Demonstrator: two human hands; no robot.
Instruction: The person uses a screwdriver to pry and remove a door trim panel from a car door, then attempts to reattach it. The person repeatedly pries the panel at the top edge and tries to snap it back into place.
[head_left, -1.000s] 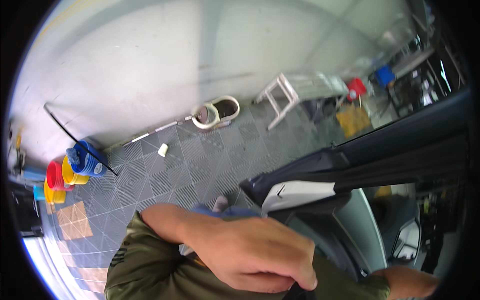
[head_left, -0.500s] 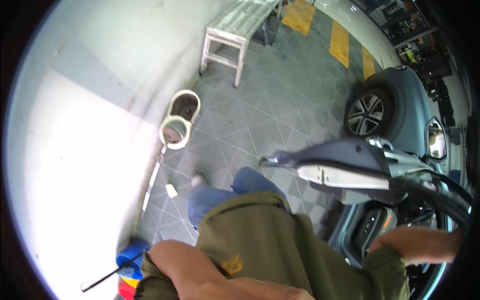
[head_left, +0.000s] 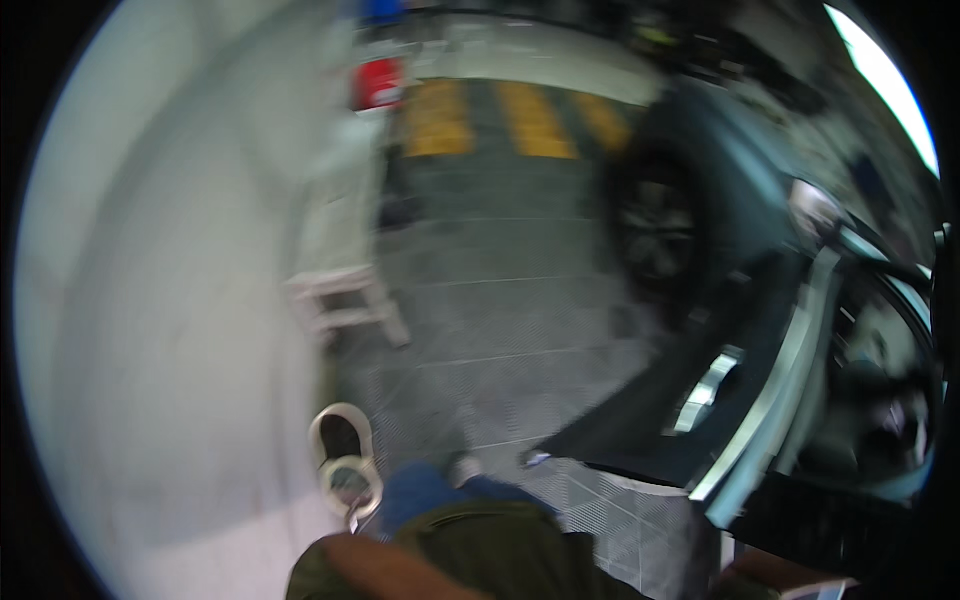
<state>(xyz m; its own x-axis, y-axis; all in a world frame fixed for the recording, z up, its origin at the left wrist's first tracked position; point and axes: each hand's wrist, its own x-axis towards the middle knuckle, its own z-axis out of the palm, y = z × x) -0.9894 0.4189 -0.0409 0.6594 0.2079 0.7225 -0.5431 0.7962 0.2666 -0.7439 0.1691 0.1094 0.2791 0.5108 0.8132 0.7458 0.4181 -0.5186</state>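
Motion blurs the whole picture. My left forearm (head_left: 400, 570) crosses in front of my olive-green shirt (head_left: 500, 545) at the lower edge, and its hand lies outside the picture. Low on the right, part of my right forearm (head_left: 775, 568) shows beneath the open car door, with its hand out of sight. Nearest to that arm is the car door (head_left: 650, 420), whose dark inner panel has a pale, shiny handle area (head_left: 708, 392). What either hand holds, if anything, does not show.
A blue-grey car (head_left: 735, 140) with a dark wheel (head_left: 655, 220) stands right. Along the left wall (head_left: 180, 300) are a whitish bench (head_left: 340, 215), a red container (head_left: 378, 83) and a cream two-bowl stand (head_left: 368, 440). Yellow stripes (head_left: 535, 120) mark the far grey tiled floor (head_left: 480, 300).
My view has swung up and turned, so the bench, stripes and car sit differently. The door looks larger and more upright. My forearms now show less, at the lower edge.
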